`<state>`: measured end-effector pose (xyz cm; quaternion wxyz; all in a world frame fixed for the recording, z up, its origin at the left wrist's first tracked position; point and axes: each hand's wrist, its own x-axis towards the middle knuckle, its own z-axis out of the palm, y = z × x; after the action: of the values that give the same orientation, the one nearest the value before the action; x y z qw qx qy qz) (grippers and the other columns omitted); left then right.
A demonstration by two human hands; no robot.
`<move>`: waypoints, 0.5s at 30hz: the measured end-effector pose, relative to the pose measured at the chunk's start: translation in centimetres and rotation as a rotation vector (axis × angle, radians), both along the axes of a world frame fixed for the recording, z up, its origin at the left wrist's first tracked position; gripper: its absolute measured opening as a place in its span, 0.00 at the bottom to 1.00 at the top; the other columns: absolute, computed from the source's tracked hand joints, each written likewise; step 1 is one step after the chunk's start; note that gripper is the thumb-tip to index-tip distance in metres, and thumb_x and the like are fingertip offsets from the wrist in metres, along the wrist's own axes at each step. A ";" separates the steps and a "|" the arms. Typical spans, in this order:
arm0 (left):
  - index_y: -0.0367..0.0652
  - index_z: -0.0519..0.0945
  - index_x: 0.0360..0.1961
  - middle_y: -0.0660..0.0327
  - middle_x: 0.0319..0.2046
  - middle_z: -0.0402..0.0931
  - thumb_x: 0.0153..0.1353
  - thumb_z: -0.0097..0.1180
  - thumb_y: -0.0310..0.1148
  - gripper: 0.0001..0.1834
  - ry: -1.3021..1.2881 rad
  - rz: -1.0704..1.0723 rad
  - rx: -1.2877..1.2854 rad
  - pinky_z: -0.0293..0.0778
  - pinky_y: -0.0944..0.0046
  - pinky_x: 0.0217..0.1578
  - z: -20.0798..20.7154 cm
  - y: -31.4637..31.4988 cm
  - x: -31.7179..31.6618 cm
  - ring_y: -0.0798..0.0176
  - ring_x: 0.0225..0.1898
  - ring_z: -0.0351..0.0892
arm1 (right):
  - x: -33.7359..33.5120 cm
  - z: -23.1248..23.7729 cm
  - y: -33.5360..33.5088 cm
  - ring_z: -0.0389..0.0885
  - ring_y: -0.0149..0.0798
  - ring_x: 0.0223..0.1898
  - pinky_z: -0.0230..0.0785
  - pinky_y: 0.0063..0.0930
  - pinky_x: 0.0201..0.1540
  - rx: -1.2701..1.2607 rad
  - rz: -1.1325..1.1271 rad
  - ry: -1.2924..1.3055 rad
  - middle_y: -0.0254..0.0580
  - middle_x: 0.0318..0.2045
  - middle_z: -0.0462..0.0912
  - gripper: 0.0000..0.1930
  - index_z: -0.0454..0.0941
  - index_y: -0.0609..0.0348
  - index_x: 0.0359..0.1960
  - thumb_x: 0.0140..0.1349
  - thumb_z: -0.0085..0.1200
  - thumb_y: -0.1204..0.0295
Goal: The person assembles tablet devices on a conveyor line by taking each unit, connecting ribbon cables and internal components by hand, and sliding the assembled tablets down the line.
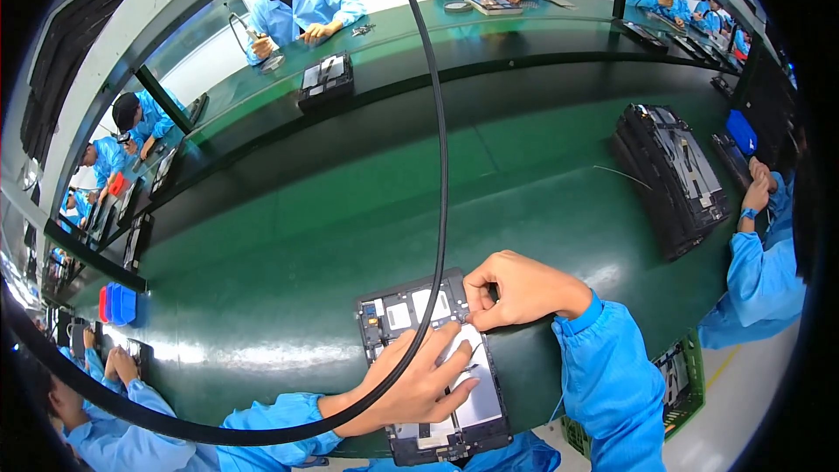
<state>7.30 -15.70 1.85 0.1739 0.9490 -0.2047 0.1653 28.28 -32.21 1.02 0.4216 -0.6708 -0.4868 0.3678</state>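
Observation:
An opened tablet (482, 404) lies on the green table close in front of me, its inside facing up with pale battery panels and small circuit parts in a black frame. My left hand (404, 385) rests across its middle, fingers spread and stretched out. At the tablet's upper right edge is my right hand (524, 287), with thumb and fingertips pinched together. Whatever lies between those fingertips is hidden or too small to name.
A black cable (441, 149) hangs in front of the table (288, 236) and crosses over my left hand. To the right stand a tall stack of opened tablets (677, 170), a blue bin (741, 133) and a green crate (690, 385). Blue bins (122, 306) stand left. Co-workers sit around.

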 end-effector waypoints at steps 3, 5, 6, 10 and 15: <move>0.38 0.87 0.49 0.47 0.54 0.82 0.56 0.78 0.44 0.26 -0.005 -0.014 -0.008 0.76 0.55 0.37 -0.4 -0.2 0.3 0.51 0.38 0.79 | 0.1 -0.1 -0.2 0.77 0.28 0.22 0.69 0.32 0.28 0.001 -0.010 0.066 0.39 0.19 0.82 0.09 0.86 0.66 0.27 0.54 0.72 0.72; 0.39 0.88 0.48 0.47 0.54 0.82 0.57 0.78 0.45 0.25 0.017 -0.010 -0.027 0.75 0.56 0.37 0.0 -0.2 0.2 0.52 0.38 0.79 | -0.1 0.3 -0.2 0.77 0.28 0.22 0.68 0.32 0.28 -0.002 -0.042 0.071 0.38 0.19 0.82 0.08 0.87 0.65 0.28 0.55 0.72 0.72; 0.39 0.88 0.48 0.47 0.54 0.82 0.57 0.78 0.45 0.25 0.020 -0.013 -0.033 0.75 0.56 0.37 0.0 -0.2 0.1 0.52 0.38 0.79 | -0.2 0.6 -0.1 0.76 0.27 0.22 0.67 0.32 0.27 -0.002 -0.070 0.072 0.37 0.19 0.82 0.08 0.87 0.65 0.28 0.56 0.72 0.72; 0.40 0.89 0.48 0.51 0.54 0.84 0.58 0.76 0.48 0.24 0.008 0.017 0.080 0.72 0.57 0.37 0.5 0.1 -0.6 0.55 0.39 0.79 | -0.7 0.9 0.6 0.71 0.26 0.21 0.62 0.33 0.26 0.001 -0.118 0.043 0.33 0.16 0.77 0.09 0.90 0.64 0.31 0.57 0.74 0.70; 0.45 0.91 0.52 0.56 0.55 0.86 0.60 0.71 0.50 0.25 -0.013 0.061 0.163 0.70 0.57 0.39 0.3 -0.1 -0.8 0.57 0.41 0.80 | -1.1 -0.4 0.9 0.62 0.29 0.22 0.54 0.36 0.27 0.133 -0.140 -0.005 0.31 0.17 0.61 0.09 0.95 0.56 0.38 0.61 0.78 0.66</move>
<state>6.50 -15.84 2.11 0.0898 0.9646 -0.1894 0.1597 27.22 -31.30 0.59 0.4886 -0.6745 -0.4632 0.3028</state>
